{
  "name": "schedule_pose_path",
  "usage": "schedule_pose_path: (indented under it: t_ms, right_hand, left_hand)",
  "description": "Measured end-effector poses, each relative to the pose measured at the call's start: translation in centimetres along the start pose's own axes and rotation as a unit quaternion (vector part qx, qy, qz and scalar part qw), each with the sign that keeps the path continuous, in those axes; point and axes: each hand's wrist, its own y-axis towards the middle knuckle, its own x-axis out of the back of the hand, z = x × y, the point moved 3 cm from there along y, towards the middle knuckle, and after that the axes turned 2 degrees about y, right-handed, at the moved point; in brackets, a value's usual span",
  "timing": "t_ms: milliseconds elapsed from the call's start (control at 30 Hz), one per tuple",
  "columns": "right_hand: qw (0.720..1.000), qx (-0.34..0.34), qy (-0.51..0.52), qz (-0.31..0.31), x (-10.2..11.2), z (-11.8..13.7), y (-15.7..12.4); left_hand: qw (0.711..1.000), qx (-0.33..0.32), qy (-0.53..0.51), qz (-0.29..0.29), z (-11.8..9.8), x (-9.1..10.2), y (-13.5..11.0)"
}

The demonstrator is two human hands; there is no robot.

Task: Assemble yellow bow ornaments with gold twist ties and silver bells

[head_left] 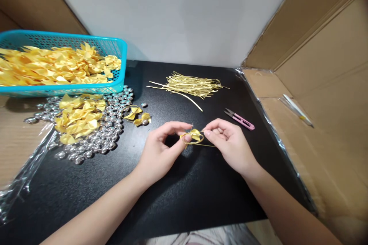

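Observation:
Between thumb and fingers, my left hand [161, 149] pinches a yellow ribbon bow [196, 134] with a loop of gold cord around it. My right hand [230, 143] is closed in a pinch on the gold cord [198, 143] at the loop's right side. A loose cord end runs out below toward the right fingers. Both hands are just above the black table, close together. Left of them lie two more yellow bows [142, 118], one with gold cord at it, beside a few silver beads.
A turquoise basket [123, 65] full of yellow bows stands back left. Before it, a pile of bows [82, 116] lies among many silver beads [110, 138]. Gold cords [192, 85] lie at the back; pink thread snips [241, 120] are to the right. Cardboard walls [330, 65] flank the table.

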Motion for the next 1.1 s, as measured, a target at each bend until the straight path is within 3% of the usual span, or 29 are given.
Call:
schedule_pose_path:
  t_ms: [133, 267, 400, 700, 933, 1100]
  right_hand:
    - [0.997, 0.026, -0.068, 0.016, -0.2, 0.2, -0.2]
    - [0.995, 0.005, -0.076, 0.072, -0.8, -0.4, -0.3]
    - [0.996, -0.026, -0.02, 0.089, -1.1, -0.5, -0.2]
    - [0.982, -0.107, 0.155, 0.03, -0.2, -0.5, 0.4]
    - [0.964, -0.123, 0.228, 0.06, -0.2, -0.5, 0.4]
    - [0.947, -0.171, 0.232, 0.141, -1.1, -0.6, -0.3]
  left_hand:
    - [0.998, 0.049, -0.04, 0.0, 0.3, 0.0, 0.1]
    - [0.994, 0.09, -0.061, 0.018, 0.5, -0.1, 0.2]
    - [0.992, 0.104, -0.066, 0.026, 0.5, -0.1, 0.3]
    - [0.995, 0.09, 0.034, 0.013, 0.3, -0.1, 0.2]
    - [0.994, 0.096, 0.045, 0.01, 0.2, -0.2, 0.2]
    - [0.993, 0.114, 0.005, -0.023, 0.5, 0.1, 0.3]
